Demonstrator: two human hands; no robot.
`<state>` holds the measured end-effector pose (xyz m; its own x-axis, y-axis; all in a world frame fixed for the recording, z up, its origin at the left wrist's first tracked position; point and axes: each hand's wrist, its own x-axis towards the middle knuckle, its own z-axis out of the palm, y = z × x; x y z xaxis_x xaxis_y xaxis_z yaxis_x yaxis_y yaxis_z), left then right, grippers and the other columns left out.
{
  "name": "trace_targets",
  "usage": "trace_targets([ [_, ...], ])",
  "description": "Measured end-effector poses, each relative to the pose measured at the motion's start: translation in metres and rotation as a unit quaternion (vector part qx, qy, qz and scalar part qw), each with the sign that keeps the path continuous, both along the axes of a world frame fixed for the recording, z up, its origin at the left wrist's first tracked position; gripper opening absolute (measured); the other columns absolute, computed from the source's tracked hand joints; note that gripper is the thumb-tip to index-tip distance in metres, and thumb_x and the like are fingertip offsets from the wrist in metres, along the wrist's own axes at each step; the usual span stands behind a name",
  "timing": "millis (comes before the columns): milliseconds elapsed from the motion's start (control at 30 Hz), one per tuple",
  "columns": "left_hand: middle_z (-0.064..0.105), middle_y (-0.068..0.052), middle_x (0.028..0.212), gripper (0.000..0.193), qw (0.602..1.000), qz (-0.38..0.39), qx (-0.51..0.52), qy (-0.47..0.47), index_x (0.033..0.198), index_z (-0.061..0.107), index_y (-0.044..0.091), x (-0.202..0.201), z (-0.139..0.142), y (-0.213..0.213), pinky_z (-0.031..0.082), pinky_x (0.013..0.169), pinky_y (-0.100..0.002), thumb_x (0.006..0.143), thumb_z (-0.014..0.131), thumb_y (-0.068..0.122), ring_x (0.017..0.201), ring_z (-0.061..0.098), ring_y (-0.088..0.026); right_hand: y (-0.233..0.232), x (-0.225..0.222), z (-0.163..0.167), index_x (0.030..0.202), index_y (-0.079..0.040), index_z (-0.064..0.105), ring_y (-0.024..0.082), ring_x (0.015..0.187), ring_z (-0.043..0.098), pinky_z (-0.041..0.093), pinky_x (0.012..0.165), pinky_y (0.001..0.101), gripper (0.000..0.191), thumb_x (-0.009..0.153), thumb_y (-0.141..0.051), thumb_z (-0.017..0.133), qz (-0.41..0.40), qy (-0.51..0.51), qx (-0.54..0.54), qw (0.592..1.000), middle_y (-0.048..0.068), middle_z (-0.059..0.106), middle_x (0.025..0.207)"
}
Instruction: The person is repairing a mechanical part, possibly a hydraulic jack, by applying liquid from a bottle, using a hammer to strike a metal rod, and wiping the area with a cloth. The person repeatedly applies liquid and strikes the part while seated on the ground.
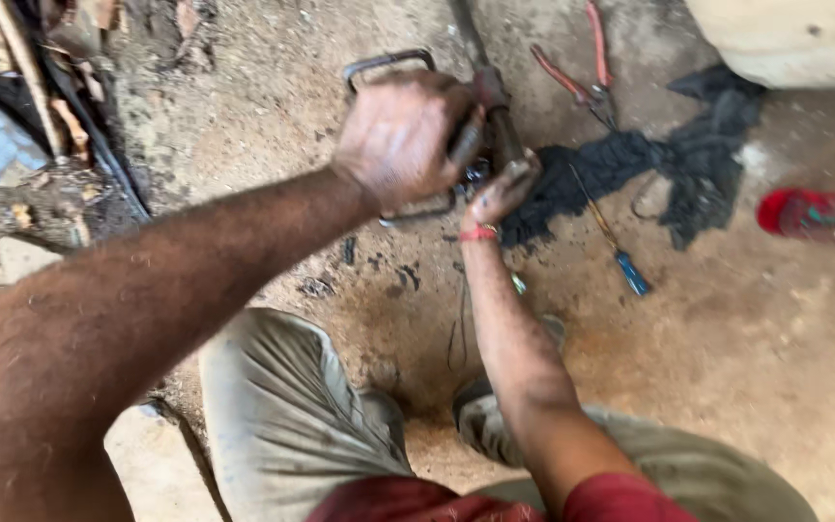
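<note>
My left hand [400, 133] is closed around the handle of a dark metal tool [466, 143], held over a rectangular metal frame [384, 62] lying on the dirt floor. My right hand [501, 193], with a red band at the wrist, grips a rusty metal rod [497, 106] that runs up and away from me. Both hands meet at a small greasy metal part [477, 176] between them, mostly hidden by the fingers.
A black oily rag [669, 164] lies right of the hands. Red-handled pliers [587, 72] sit above it, a blue-handled screwdriver [620, 253] below. A red object [814, 215] is at the far right, debris and scrap at the upper left. My knees are at the bottom.
</note>
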<state>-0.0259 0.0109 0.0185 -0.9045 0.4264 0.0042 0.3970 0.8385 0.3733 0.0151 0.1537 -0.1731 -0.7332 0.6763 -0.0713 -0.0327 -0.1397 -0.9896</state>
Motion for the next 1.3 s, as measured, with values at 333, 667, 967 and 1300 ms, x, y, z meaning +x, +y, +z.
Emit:
trace_targets([
  [333, 0.068, -0.010, 0.072, 0.039, 0.999, -0.003, -0.037, 0.018, 0.084, 0.072, 0.009, -0.001, 0.009, 0.002, 0.052, 0.043, -0.036, 0.106, 0.051, 0.034, 0.049, 0.059, -0.016, 0.013, 0.004, 0.016, 0.124, 0.003, 0.056, 0.024, 0.111, 0.055, 0.045, 0.103, 0.0403, 0.040, 0.115, -0.035, 0.045, -0.041, -0.010, -0.062, 0.997, 0.018, 0.057, 0.121],
  [667, 0.072, -0.014, 0.080, 0.037, 0.999, 0.018, -0.010, 0.048, 0.089, 0.074, 0.011, 0.006, 0.011, 0.002, 0.055, 0.052, -0.041, 0.103, 0.054, 0.039, 0.057, 0.064, -0.023, 0.036, -0.006, 0.029, 0.126, 0.001, 0.057, 0.019, 0.097, 0.058, 0.049, 0.088, 0.0386, 0.056, 0.113, -0.053, 0.052, 0.012, 0.039, -0.248, 0.968, 0.009, 0.057, 0.113],
  [967, 0.073, -0.014, 0.083, 0.036, 0.996, 0.048, -0.026, -0.067, 0.096, 0.073, 0.011, 0.006, 0.031, 0.002, 0.058, 0.062, -0.044, 0.102, 0.054, 0.040, 0.069, 0.072, -0.028, 0.072, -0.058, 0.143, 0.109, 0.007, 0.066, 0.018, 0.059, 0.071, 0.064, 0.050, 0.0356, 0.051, 0.102, -0.042, 0.052, 0.605, -0.366, 0.223, 0.671, 0.009, 0.071, 0.078],
  [1300, 0.072, -0.015, 0.091, 0.035, 0.999, 0.034, -0.017, -0.033, 0.093, 0.076, 0.008, 0.004, 0.014, 0.004, 0.059, 0.072, -0.047, 0.096, 0.062, 0.040, 0.079, 0.072, -0.031, 0.118, 0.024, 0.074, 0.110, 0.004, 0.061, 0.017, 0.076, 0.072, 0.060, 0.068, 0.0332, 0.032, 0.102, -0.028, 0.062, 0.638, -0.347, 0.032, 0.687, 0.010, 0.069, 0.089],
])
